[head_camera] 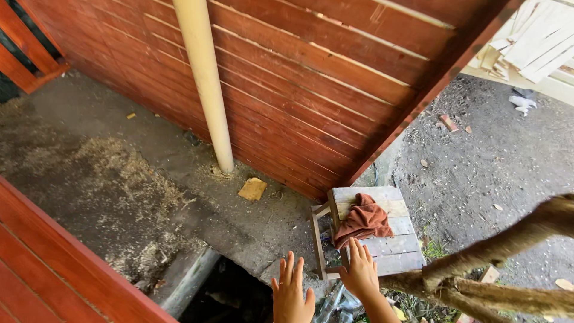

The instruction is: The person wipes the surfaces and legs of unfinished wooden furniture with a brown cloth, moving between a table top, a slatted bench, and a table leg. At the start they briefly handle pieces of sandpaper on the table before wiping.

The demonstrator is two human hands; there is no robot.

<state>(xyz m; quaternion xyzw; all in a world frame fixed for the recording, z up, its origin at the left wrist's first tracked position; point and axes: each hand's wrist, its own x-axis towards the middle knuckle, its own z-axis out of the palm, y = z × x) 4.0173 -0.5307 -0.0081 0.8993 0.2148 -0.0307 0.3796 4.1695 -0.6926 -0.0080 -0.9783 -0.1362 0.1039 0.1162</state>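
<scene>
A crumpled reddish-brown cloth is lying draped over the back edge of a small pale wooden slatted stool, just ahead of the right hand. That hand is reaching with its grip open, fingers spread flat and holding nothing, fingertips almost at the cloth's lower fold; whether they are touching it cannot be told. The left hand is hovering beside it, also open and empty, above a dark gap in the ground. Farther ahead of both hands, a cream round post is standing against a red-brown slatted wooden wall. A rough brown branch is crossing to the right of the right hand.
</scene>
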